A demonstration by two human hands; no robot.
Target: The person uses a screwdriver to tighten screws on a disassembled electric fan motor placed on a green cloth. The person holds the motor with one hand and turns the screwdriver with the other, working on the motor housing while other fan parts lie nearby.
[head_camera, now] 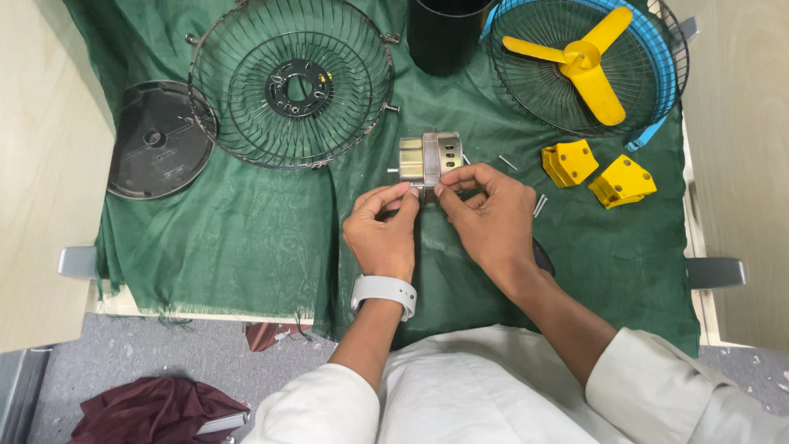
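Green cloth (pixel 246 230) is covering the pale wooden surface (pixel 41 164) where the parts of a taken-apart fan are lying. At the middle of the cloth a small metal motor block (pixel 429 158) is sitting, its long axis running left to right, with a thin shaft sticking out at its left end. Both hands are meeting just at its near edge: the left hand (pixel 382 234), wearing a white wristband, is pinching thumb and forefinger together at the block's lower left corner, and the right hand (pixel 491 218) is pinching in the same way just beside it on the right. Whether the fingers are gripping a small piece between them or the block's edge itself, I cannot tell. The block is lying straight ahead of both hands, away from the body, about equally near to each. Behind it an open wire guard (pixel 292 82) is lying to the left, a yellow fan blade (pixel 585 59) in a blue-rimmed guard to the right, and two yellow brackets (pixel 598 173) beside loose screws (pixel 539 204).
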